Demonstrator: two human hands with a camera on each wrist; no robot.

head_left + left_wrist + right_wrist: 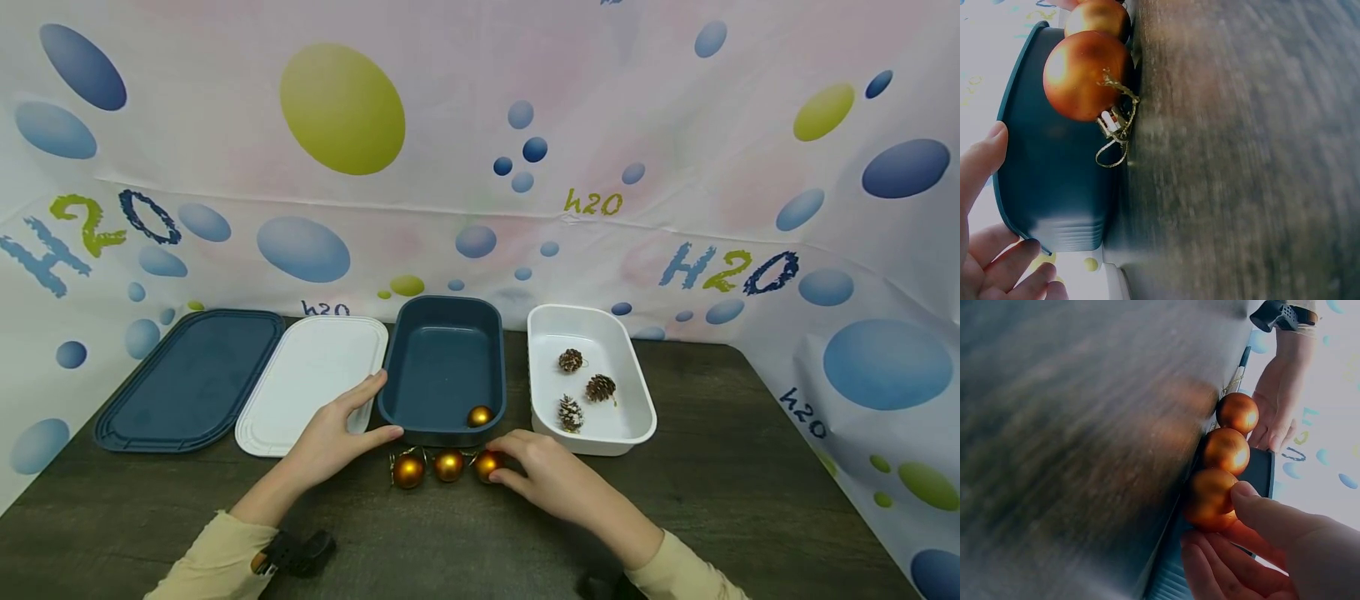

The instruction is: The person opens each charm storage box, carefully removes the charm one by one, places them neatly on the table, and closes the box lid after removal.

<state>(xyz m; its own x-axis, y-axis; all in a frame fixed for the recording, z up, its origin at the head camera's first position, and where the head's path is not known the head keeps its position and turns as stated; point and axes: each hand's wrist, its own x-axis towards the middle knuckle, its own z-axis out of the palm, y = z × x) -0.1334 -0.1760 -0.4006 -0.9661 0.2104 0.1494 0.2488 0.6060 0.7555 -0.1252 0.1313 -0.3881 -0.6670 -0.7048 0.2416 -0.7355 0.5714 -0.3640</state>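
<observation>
Three gold Christmas baubles stand in a row on the table, along the front of a dark blue container (442,333). My right hand (543,471) pinches the rightmost bauble (487,465) between thumb and fingers. To its left are the middle bauble (448,466) and the left bauble (408,471), which shows a gold string loop in the left wrist view. Another gold bauble (480,416) lies inside the container's front right corner. My left hand (333,429) is spread at the container's front left corner, with thumb and fingertips at its rim (1002,119).
Right of the blue container stands a white container (641,400) with three pine cones (600,388) in it. A white lid (322,350) and a dark blue lid (195,375) lie to the left. A patterned curtain (450,150) hangs behind the dark wooden table (720,467).
</observation>
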